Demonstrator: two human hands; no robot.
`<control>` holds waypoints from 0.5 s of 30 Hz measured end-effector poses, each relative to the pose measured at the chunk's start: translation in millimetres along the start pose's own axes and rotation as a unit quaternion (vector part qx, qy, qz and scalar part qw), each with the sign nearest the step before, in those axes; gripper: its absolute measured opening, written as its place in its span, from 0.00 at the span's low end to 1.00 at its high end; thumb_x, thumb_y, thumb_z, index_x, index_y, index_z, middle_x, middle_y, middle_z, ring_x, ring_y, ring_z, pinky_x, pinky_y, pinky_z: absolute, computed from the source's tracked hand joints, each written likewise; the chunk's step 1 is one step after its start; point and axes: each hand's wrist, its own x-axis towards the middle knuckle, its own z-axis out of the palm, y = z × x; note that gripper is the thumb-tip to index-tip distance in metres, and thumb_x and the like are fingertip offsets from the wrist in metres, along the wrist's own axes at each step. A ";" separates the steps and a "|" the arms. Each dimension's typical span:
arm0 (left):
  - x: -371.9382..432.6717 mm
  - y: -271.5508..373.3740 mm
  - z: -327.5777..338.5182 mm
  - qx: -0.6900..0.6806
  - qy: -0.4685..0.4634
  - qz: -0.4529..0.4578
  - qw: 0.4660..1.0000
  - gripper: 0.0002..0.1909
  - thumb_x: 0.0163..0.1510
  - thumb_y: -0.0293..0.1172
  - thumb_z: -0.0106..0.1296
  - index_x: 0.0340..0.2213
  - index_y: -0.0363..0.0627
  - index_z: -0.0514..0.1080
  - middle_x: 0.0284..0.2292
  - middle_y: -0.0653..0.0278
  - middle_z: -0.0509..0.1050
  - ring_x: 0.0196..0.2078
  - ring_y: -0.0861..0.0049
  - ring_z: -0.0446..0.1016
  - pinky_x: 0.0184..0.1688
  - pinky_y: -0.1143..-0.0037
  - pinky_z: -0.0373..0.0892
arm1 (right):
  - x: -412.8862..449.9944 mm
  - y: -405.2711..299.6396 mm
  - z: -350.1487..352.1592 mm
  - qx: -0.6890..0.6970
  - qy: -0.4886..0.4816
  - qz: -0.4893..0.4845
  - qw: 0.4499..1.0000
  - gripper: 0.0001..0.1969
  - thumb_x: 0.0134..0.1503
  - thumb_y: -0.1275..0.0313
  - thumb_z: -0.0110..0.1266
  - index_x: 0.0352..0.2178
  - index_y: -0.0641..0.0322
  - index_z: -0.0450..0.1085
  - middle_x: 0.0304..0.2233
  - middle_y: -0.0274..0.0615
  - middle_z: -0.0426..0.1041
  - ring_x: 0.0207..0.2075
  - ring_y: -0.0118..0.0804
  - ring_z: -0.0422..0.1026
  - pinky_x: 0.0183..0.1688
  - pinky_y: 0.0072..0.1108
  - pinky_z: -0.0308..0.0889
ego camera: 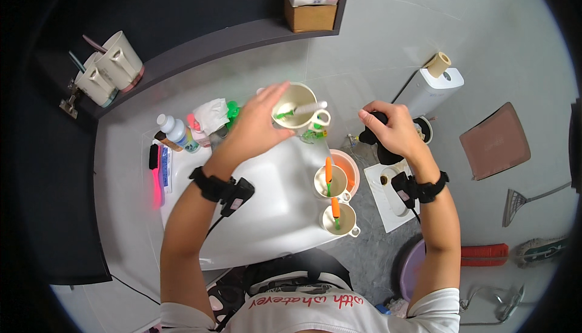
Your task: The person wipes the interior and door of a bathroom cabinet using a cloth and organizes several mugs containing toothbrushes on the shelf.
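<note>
My left hand (259,121) grips a cream cup (300,94) by its side, thumb and fingers around the rim; a brush with a white handle and green part stands in it. To the right, my right hand (391,126) holds a bunched black cloth-like item (385,151). Below the held cup, two more cream cups (322,187), (329,228) rest at the right edge of the white sink (273,205), each with an orange-handled brush (328,171) in it. Both wrists wear black straps with small boxes.
Bottles (175,130), a white tissue (212,115) and a pink brush (157,174) are at the sink's left. A dark shelf (227,39) with two mugs (120,62) overhangs it. A pink basin (352,169), a squat toilet (375,180) and a white bin (432,89) lie right.
</note>
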 end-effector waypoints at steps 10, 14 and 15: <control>-14.8 47.5 -139.6 -0.027 0.122 -0.093 0.988 0.42 0.34 0.32 0.60 0.52 0.30 0.59 0.50 0.50 0.66 0.38 0.65 0.74 0.42 0.74 0.69 | 48.5 -129.1 33.8 0.141 -0.120 -0.112 0.976 0.27 0.56 0.60 0.51 0.52 0.63 0.55 0.21 0.47 0.73 0.23 0.40 0.74 0.30 0.24 0.67; -12.5 43.0 -179.3 -0.036 0.119 -0.117 0.985 0.42 0.36 0.22 0.61 0.55 0.37 0.58 0.52 0.53 0.60 0.50 0.69 0.66 0.44 0.76 0.71 | 88.7 -160.3 49.6 0.240 -0.169 -0.109 0.950 0.18 0.58 0.61 0.48 0.42 0.64 0.61 0.29 0.44 0.74 0.32 0.30 0.71 0.36 0.22 0.65; -9.8 39.4 -186.6 -0.034 0.113 -0.132 0.984 0.42 0.36 0.22 0.61 0.55 0.37 0.58 0.51 0.54 0.60 0.50 0.69 0.66 0.45 0.76 0.70 | 98.8 -166.5 55.5 0.239 -0.169 -0.121 0.949 0.18 0.58 0.61 0.48 0.42 0.64 0.61 0.29 0.44 0.74 0.32 0.30 0.71 0.36 0.22 0.65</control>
